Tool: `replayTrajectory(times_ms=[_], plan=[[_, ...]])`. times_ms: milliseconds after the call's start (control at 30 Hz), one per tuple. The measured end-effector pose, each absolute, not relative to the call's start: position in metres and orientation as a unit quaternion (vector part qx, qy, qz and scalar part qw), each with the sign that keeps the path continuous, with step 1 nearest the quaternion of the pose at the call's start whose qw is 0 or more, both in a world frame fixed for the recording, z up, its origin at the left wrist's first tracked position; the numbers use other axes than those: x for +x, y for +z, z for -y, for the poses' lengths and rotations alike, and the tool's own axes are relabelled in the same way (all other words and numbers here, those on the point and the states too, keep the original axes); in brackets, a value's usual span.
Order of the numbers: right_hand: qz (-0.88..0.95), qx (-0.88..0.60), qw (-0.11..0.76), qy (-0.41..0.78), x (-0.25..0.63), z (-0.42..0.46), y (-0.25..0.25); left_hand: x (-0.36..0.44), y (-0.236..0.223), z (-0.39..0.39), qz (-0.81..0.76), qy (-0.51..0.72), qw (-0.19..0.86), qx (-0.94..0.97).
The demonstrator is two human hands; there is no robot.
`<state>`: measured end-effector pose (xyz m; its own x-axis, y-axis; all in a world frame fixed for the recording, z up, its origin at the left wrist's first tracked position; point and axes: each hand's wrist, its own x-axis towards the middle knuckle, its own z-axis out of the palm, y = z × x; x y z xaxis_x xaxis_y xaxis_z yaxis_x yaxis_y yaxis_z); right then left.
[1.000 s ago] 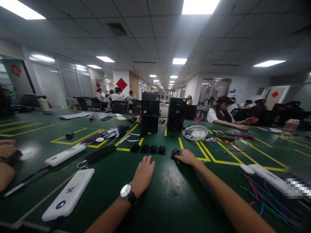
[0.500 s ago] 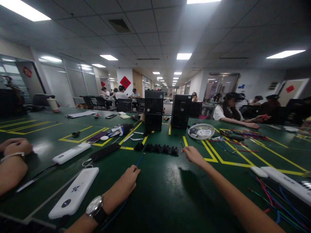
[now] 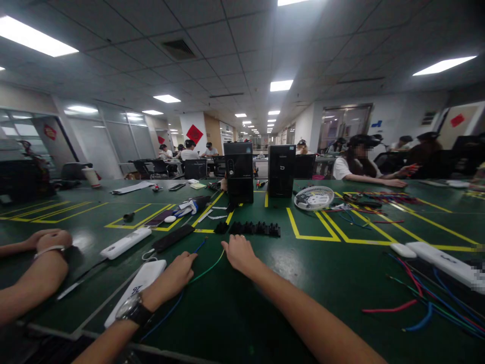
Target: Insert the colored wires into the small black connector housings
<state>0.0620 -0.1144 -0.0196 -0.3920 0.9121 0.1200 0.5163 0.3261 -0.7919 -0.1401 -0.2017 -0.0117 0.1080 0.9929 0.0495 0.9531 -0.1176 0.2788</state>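
- Left hand (image 3: pixel 176 275): pinching the blue wire (image 3: pixel 199 246), whose tip projects forward.
- Right hand (image 3: pixel 239 252): pinching one end of the green wire (image 3: pixel 209 269), which arcs back toward the left hand.
- Black blocks (image 3: pixel 263 229): row just beyond the right hand.

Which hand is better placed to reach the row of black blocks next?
Probably the right hand: it is just in front of the row of black blocks and appears to pinch the green wire. The left hand, holding the blue wire, is farther back, near the white box.
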Motion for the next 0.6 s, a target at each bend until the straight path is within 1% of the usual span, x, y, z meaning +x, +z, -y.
replayTrajectory(times_ms=[133, 200, 300, 400, 500, 600], plan=[[0.845, -0.472, 0.230, 0.099, 0.106, 0.117, -0.027, -0.134, 0.004, 0.177, -0.637, 0.127, 0.056, 0.758], [0.852, -0.474, 0.218, 0.040, 0.136, 0.116, -0.031, -0.123, 0.011, 0.150, -0.619, 0.144, 0.040, 0.771], [0.835, -0.501, 0.226, -0.007, 0.180, 0.112, -0.037, -0.101, 0.016, 0.102, -0.638, 0.150, 0.044, 0.754], [0.811, -0.525, 0.256, -0.028, 0.212, 0.106, -0.044, -0.079, 0.013, 0.060, -0.651, 0.142, 0.059, 0.744], [0.785, -0.547, 0.285, -0.054, 0.229, 0.097, -0.049, -0.065, 0.006, 0.035, -0.647, 0.127, 0.068, 0.748], [0.783, -0.560, 0.266, -0.053, 0.234, 0.089, -0.053, -0.054, -0.002, 0.026, -0.640, 0.107, 0.073, 0.757]])
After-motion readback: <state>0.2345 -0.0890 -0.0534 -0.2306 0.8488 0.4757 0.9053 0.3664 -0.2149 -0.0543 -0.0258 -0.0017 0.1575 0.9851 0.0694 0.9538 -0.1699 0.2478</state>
